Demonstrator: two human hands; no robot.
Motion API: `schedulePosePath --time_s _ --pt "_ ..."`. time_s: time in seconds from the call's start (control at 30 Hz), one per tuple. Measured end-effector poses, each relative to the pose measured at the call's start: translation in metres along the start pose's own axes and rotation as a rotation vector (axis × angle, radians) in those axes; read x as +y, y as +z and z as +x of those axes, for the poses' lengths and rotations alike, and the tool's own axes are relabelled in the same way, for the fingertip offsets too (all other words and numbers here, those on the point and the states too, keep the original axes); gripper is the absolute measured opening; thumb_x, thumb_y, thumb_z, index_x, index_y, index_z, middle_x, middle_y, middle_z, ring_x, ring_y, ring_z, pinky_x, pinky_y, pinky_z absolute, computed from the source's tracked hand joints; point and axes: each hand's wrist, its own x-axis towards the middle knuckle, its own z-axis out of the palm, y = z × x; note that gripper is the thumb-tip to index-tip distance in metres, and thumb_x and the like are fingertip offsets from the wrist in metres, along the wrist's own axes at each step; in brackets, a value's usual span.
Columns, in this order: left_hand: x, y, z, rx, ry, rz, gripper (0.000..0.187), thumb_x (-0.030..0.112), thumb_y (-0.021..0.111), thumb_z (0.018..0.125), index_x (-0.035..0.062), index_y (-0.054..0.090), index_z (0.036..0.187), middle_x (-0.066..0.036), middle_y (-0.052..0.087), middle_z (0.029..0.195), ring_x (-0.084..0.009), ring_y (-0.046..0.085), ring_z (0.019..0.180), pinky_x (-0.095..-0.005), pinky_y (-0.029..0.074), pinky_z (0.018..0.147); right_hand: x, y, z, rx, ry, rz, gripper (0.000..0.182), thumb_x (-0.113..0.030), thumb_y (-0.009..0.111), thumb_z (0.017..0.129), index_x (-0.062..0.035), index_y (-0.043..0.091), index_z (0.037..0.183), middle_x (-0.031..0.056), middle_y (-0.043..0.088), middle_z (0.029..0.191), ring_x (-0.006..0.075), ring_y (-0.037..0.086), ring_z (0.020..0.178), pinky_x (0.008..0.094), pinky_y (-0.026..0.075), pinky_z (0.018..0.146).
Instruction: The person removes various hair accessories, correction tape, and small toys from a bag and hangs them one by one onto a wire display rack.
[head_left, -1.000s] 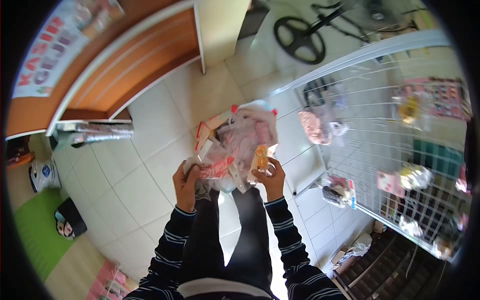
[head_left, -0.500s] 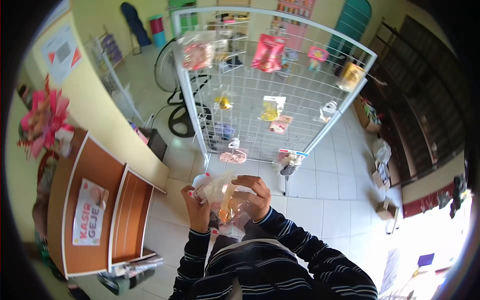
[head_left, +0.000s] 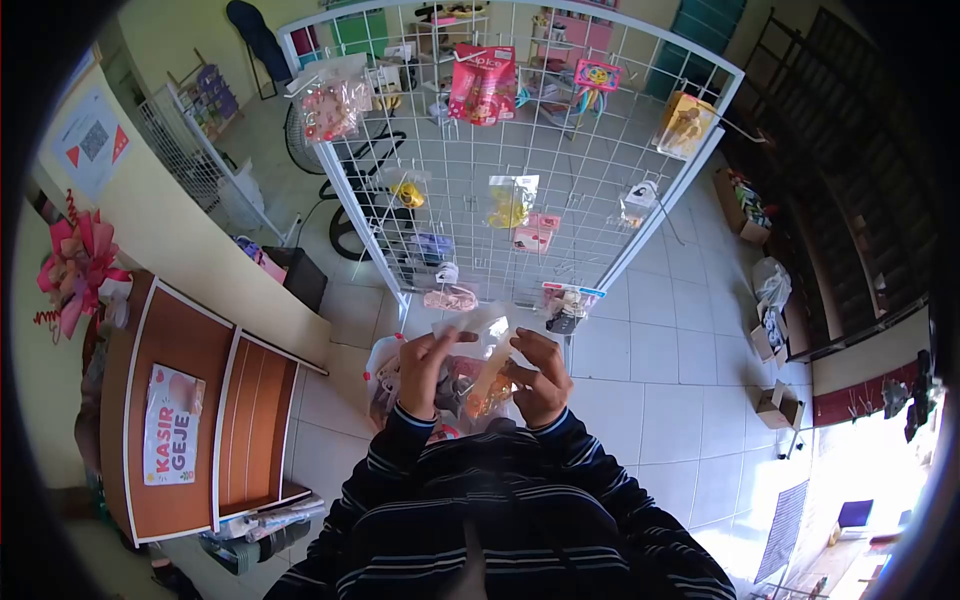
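Two hands, your left hand [head_left: 425,365] and right hand [head_left: 540,375], pinched the small clear packet [head_left: 487,345] by its top edges; it looked light, soft and crinkly.

White wire grid rack [head_left: 600,190] stands on tiled floor [head_left: 650,390], just beyond the grips, hung w/ small packaged goods: pink pack [head_left: 482,82] top centre, clear bag of red bits [head_left: 328,100] top left, yellow box [head_left: 684,122] top right, yellow packet [head_left: 508,204] mid-rack. Left of the grips: brown wooden counter [head_left: 200,420] w/ a "KASIR GEJE" sign [head_left: 170,424]; pink ribbon bow [head_left: 76,266] beyond it. Fan [head_left: 345,215] behind rack, partly hidden. Far right of the grips: cardboard boxes [head_left: 772,340] along dark shutter [head_left: 850,230].
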Motion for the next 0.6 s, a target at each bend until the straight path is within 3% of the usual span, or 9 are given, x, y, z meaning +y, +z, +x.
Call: schedulePosePath --time_s 0.1,0.17,0.2,0.23,0.3,0.37,0.5,0.57,0.6 --pt "-0.013 0.001 0.009 0.120 0.097 0.152 0.017 0.012 0.053 0.078 -0.0017 0.061 0.083 0.000 0.058 0.066 -0.0014 0.045 0.053 -0.0164 0.033 0.044 0.008 -0.015 0.015 -0.201 0.023 -0.115 0.031 0.006 0.057 0.049 -0.0082 0.059 0.077 0.0116 0.052 0.100 0.0318 0.046 0.099 0.0395 0.040 0.079" --pt "-0.012 0.005 0.012 0.205 0.110 0.187 0.013 0.007 0.055 0.075 -0.0005 0.061 0.084 -0.001 0.058 0.061 -0.0021 0.047 0.052 -0.0175 0.033 0.044 0.006 -0.025 0.031 -0.404 0.206 -0.275 0.038 0.004 0.056 0.046 -0.0100 0.062 0.080 0.0111 0.050 0.107 0.0336 0.039 0.106 0.0422 0.034 0.086" --pt "-0.006 0.012 0.011 0.263 0.215 0.356 0.013 0.008 0.055 0.075 -0.0002 0.061 0.084 -0.002 0.058 0.060 -0.0024 0.047 0.051 -0.0175 0.033 0.044 0.008 -0.029 0.035 -0.488 0.229 -0.221 0.047 0.001 0.056 0.051 -0.0084 0.058 0.096 0.0137 0.047 0.113 0.0327 0.038 0.107 0.0402 0.031 0.089" --pt "0.000 0.020 0.009 0.316 0.317 0.525 0.014 0.008 0.055 0.076 0.0001 0.060 0.085 -0.003 0.057 0.059 -0.0026 0.047 0.050 -0.0176 0.032 0.043 0.009 -0.026 0.037 -0.494 0.224 -0.213 0.047 0.001 0.056 0.051 -0.0084 0.058 0.096 0.0137 0.047 0.113 0.0327 0.038 0.107 0.0402 0.031 0.089" --pt "-0.003 0.034 0.007 0.285 0.279 0.573 0.014 0.008 0.056 0.073 0.0009 0.059 0.085 -0.007 0.059 0.066 -0.0073 0.051 0.051 -0.0204 0.037 0.044 0.006 -0.012 0.037 -0.414 0.526 0.389 0.050 -0.003 0.055 0.057 -0.0029 0.051 0.106 0.0186 0.047 0.110 0.0336 0.040 0.104 0.0383 0.030 0.089" --pt "-0.018 0.045 0.011 0.285 0.675 0.803 0.016 0.007 0.057 0.070 0.0008 0.059 0.085 -0.008 0.060 0.075 -0.0126 0.057 0.058 -0.0233 0.043 0.048 0.008 0.000 0.035 -0.409 0.561 0.343 0.051 -0.010 0.059 0.065 0.0052 0.043 0.111 0.0219 0.050 0.103 0.0308 0.049 0.095 0.0340 0.036 0.084" --pt "0.001 0.056 0.010 0.140 0.498 0.727 0.030 0.005 0.065 0.060 0.0012 0.058 0.088 -0.011 0.059 0.086 -0.0206 0.059 0.070 -0.0272 0.047 0.059 0.031 0.011 0.021 -0.201 0.677 0.536 0.040 -0.013 0.056 0.074 0.0070 0.045 0.108 0.0158 0.057 0.089 0.0193 0.055 0.082 0.0260 0.043 0.070" --pt "0.002 0.054 0.013 0.087 0.480 0.701 0.032 0.005 0.067 0.058 0.0011 0.058 0.089 -0.012 0.059 0.087 -0.0213 0.059 0.073 -0.0276 0.046 0.063 0.039 0.004 0.021 -0.200 0.952 0.723 0.030 -0.010 0.049 0.080 0.0075 0.047 0.104 0.0132 0.058 0.088 0.0170 0.054 0.085 0.0262 0.043 0.069" --pt "0.002 0.052 0.015 0.033 0.467 0.672 0.035 0.005 0.068 0.057 0.0010 0.058 0.090 -0.013 0.058 0.089 -0.0220 0.058 0.075 -0.0280 0.046 0.067 0.057 0.012 0.012 -0.114 0.841 0.672 0.023 -0.009 0.045 0.083 0.0084 0.050 0.097 0.0121 0.058 0.086 0.0149 0.055 0.082 0.0249 0.044 0.067"
